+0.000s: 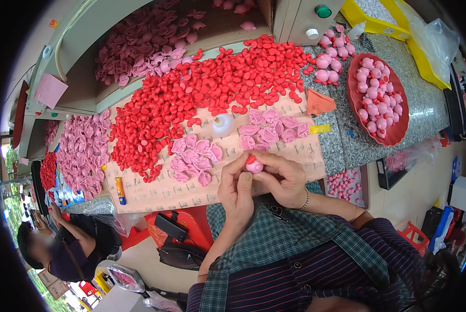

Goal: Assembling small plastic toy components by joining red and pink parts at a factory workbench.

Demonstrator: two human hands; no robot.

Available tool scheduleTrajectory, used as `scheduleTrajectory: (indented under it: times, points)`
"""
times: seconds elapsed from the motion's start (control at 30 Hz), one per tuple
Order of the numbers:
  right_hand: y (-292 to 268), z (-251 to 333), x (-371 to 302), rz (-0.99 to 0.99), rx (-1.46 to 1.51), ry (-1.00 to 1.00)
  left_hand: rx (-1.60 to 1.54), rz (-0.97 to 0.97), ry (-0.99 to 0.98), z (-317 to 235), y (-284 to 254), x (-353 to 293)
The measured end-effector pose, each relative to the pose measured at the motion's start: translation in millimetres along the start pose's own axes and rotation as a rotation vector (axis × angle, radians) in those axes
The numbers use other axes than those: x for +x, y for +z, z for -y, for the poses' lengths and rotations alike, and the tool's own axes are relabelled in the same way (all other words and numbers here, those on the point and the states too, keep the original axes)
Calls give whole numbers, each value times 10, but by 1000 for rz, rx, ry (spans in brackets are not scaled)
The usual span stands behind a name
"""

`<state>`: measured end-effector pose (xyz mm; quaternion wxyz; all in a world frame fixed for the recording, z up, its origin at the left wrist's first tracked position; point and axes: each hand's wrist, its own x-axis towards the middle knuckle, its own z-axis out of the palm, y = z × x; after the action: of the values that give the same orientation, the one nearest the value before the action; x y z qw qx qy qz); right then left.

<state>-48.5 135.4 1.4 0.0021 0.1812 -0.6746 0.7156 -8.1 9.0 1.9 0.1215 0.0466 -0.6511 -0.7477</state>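
Note:
Between my fingertips is a small round pink toy figure with a red piece at its top. My left hand pinches it from the left, and my right hand grips it from the right, so both are closed on it. Just beyond my hands lie two groups of thin, cupped pink pieces, one to the left and one to the right. A small white squeeze bottle stands between these groups. Farther off spreads a big heap of small red pieces.
At right, a red scalloped basin holds finished-looking pink figures, with loose pink figures beside it. Yellow trays stand at the far right. A glue-stick-like tube lies at left. Another person sits at lower left.

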Motion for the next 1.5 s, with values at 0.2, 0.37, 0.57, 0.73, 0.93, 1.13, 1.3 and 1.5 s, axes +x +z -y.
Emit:
scheduleTrajectory:
  times: [0.2,0.37,0.57,0.73,0.93,1.13,1.3,1.5]
  points:
    - [-62,-2,121,98,-45,-79,-23,-105,64,80,49,-32]
    - [-107,-13,96,143,53,49,-72,-144,121,59,87,-9]
    - [-184,-50,169,238,55,-48,-155,-166,53,58,78,-40]
    - [-173,-43,122,222,337,174,-171,-165,67,68,76,-47]
    - [-121,-80,85,166,441,198,-215,-142,52,98,53,-41]
    - [-82,-93,60,125,472,184,-181,-141,41,92,31,-50]
    - [-52,-60,112,132,445,171,-163,-140,29,97,37,-30]
    - [-8,-105,92,63,446,78,-193,-144,129,179,29,-29]
